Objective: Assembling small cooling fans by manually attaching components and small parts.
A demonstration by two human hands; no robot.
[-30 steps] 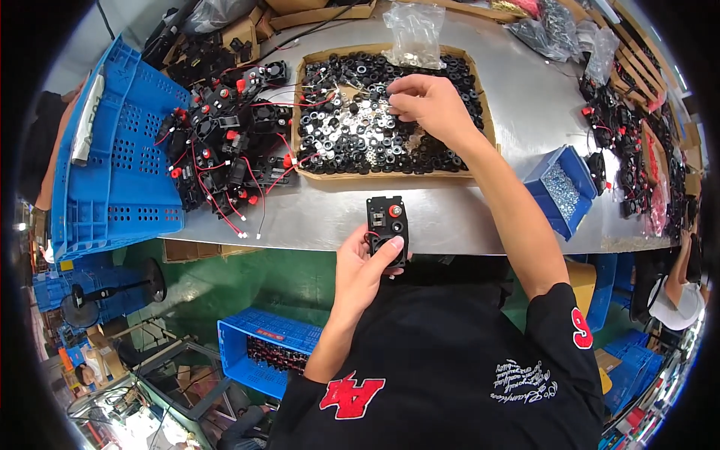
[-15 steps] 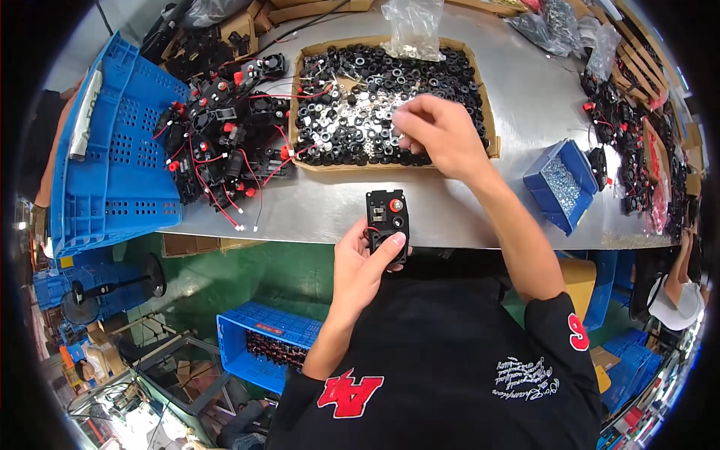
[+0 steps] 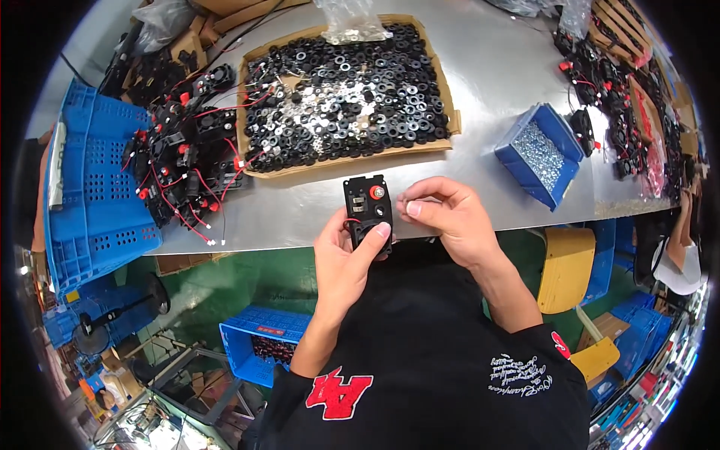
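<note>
A black plastic panel module (image 3: pixel 360 204) is gripped in my left hand (image 3: pixel 343 255), thumb across its lower part. On its face sit a red terminal post (image 3: pixel 376 193), a dark round hole below that and a pair of pale metal contacts. A red wire shows at its left side. Just right of the module is my right hand (image 3: pixel 454 219), with thumb and forefinger pinched together. Whatever lies between those fingertips is too small to name. Beyond both hands stands a shallow cardboard tray (image 3: pixel 352 159) filled with black rings, washers and shiny small metal parts.
Wired black modules (image 3: pixel 187 161) with red posts are piled left of the tray, beside a blue perforated crate (image 3: pixel 101 180). At right, a blue bin (image 3: pixel 517 161) holds small silvery parts. A clear plastic bag (image 3: pixel 352 22) rests on the tray's far edge. Behind the bin lie more modules (image 3: pixel 611 97).
My right hand has come back from above the tray to beside the module, its fingertips pinched. My left hand still holds the module. The whole view has shifted somewhat.
</note>
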